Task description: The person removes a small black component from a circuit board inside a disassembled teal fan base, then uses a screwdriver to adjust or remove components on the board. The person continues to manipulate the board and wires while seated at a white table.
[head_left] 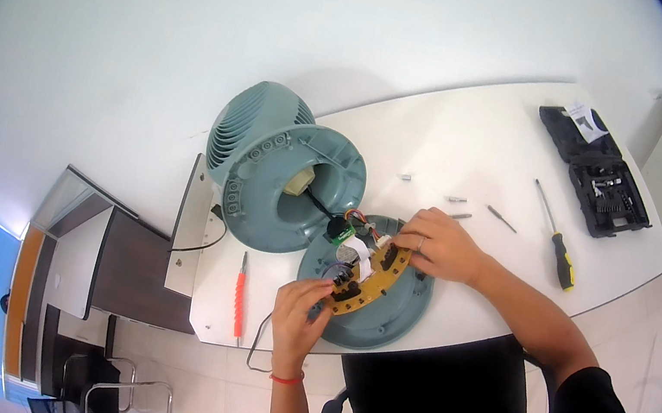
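A curved yellow-brown circuit board (379,283) is tilted over a round grey-green base cover (380,334). My left hand (299,313) pinches the board's near left end. At its far right end, the fingers of my right hand (445,245) close on the edge beside a white connector. Coloured wires (360,217) and a white ribbon cable run from the board toward the opened grey-green fan housing (258,221), which lies on its side with its hollow underside facing me. A black cable comes out of its central opening. My fingertips hide parts of the board's ends.
Left of the base lies a red-handled screwdriver (240,301). On the right are a yellow-and-black screwdriver (563,263), a thin driver bit (501,218), small metal bits (457,199) and an open black tool case (604,195). A black chair (438,378) stands against the table's near edge.
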A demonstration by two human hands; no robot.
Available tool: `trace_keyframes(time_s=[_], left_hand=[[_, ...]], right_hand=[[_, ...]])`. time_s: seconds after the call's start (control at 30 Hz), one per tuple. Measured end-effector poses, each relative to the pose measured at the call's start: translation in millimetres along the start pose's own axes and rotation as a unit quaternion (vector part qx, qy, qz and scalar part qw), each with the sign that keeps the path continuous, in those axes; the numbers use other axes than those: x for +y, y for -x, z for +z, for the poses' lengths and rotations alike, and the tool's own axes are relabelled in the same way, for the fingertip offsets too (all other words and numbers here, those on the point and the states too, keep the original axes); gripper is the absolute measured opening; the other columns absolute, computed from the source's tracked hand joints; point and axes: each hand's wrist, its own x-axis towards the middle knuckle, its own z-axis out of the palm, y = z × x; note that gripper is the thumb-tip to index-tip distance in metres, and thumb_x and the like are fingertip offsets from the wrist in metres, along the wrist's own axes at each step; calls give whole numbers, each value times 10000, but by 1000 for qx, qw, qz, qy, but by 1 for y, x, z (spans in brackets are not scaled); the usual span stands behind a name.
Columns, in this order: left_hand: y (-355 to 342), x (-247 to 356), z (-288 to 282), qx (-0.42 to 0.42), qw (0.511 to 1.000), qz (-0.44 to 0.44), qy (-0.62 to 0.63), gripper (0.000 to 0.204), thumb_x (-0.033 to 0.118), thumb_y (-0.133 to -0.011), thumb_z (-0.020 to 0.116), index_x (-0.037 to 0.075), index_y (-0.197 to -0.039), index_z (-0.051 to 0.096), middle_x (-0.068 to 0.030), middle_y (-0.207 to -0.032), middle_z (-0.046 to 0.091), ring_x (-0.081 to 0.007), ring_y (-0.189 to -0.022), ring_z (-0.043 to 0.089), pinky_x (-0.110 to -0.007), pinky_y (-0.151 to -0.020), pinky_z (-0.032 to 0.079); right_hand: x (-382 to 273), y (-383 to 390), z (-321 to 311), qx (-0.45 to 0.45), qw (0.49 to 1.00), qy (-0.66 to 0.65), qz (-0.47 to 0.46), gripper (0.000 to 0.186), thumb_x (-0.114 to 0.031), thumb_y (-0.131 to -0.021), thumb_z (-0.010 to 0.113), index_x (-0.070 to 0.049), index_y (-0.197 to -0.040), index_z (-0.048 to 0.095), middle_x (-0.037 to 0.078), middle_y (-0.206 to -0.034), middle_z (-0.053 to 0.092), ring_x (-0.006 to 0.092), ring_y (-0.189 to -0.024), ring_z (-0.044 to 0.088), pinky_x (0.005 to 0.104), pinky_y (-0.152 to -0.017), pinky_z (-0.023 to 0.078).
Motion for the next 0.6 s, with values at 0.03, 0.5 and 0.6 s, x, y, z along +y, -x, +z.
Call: trace_keyframes(time_s=[0.03, 0.5, 0.6], left_hand=[[1, -1, 1, 5, 1000, -2, -10, 422, -127, -684, 735, 53, -1064, 703, -94, -1121, 752, -282, -1040, 687, -379, -919, 551], [13, -1, 15, 111, 993, 20, -35, 346, -143, -697, 726, 70, -959, 653, -86, -1127, 746, -313, -1072, 695, -393, -935, 549], [21, -7, 13, 84, 996, 26, -32, 332, -122, -694, 738, 79, -940, 642, -80, -1147, 737, -316, -1092, 687, -405, -940, 536]], right_hand=[[0, 0, 0, 6, 1000, -4, 0, 364, -95, -714, 801, -100, -1061, 694, 40, -1015, 636, 245, -971, 608, 374, -885, 493], [-12, -3, 0, 39, 997, -70, -5, 340, -16, -695, 720, -75, -1030, 708, 71, -979, 642, 276, -912, 607, 381, -858, 495], [-7, -4, -2, 25, 994, -107, 5, 306, -2, -721, 691, -64, -1019, 724, 80, -952, 641, 276, -913, 604, 374, -850, 494]])
